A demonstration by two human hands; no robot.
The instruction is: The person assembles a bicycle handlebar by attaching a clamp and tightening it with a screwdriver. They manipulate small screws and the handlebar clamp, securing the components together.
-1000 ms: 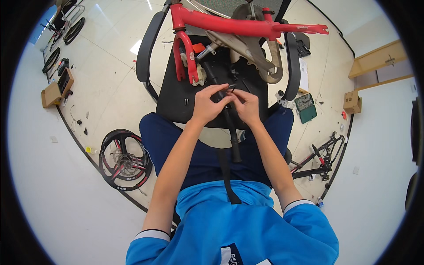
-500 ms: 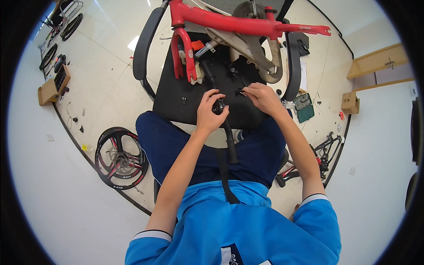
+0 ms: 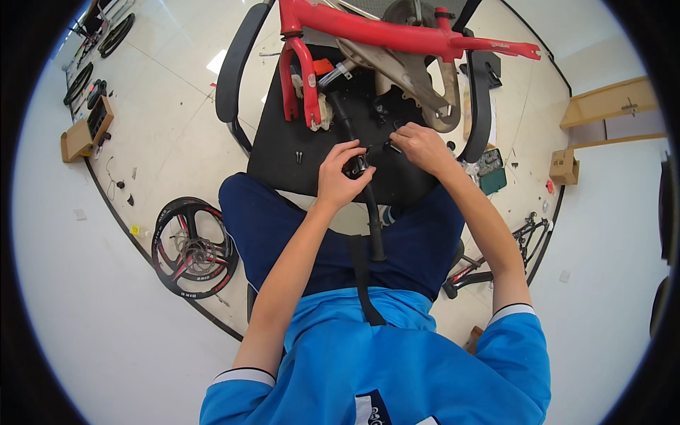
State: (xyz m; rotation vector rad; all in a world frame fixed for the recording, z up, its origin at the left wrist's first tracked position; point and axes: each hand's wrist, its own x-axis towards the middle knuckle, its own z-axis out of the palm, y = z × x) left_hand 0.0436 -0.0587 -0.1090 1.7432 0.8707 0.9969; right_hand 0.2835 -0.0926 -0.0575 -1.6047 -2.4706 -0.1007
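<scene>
A black handlebar (image 3: pixel 377 241) runs from the chair seat down over my lap. At its middle, my left hand (image 3: pixel 341 176) pinches the black stem clamp (image 3: pixel 359 166) between thumb and fingers. Just to the right, my right hand (image 3: pixel 423 147) is closed on a small, thin dark tool (image 3: pixel 392 146) that looks like a hex key. Its tip points toward the clamp; whether it touches is too small to tell. Two small bolts (image 3: pixel 299 156) lie on the seat left of my left hand. A small black part (image 3: pixel 381 112) rests beyond my right hand.
A red bicycle frame (image 3: pixel 375 28) with its fork lies across the black chair (image 3: pixel 273 152), above a grey metal part (image 3: pixel 425 95). Armrests (image 3: pixel 237 64) flank the seat. Wheels (image 3: pixel 195 248) stand on the floor at left; a dark frame (image 3: pixel 489 269) and a green case (image 3: pixel 492 180) lie at right.
My right hand has moved slightly away from me and turned a little, with the small tool still in its fingers. My left hand stays on the clamp. The view has shifted slightly.
</scene>
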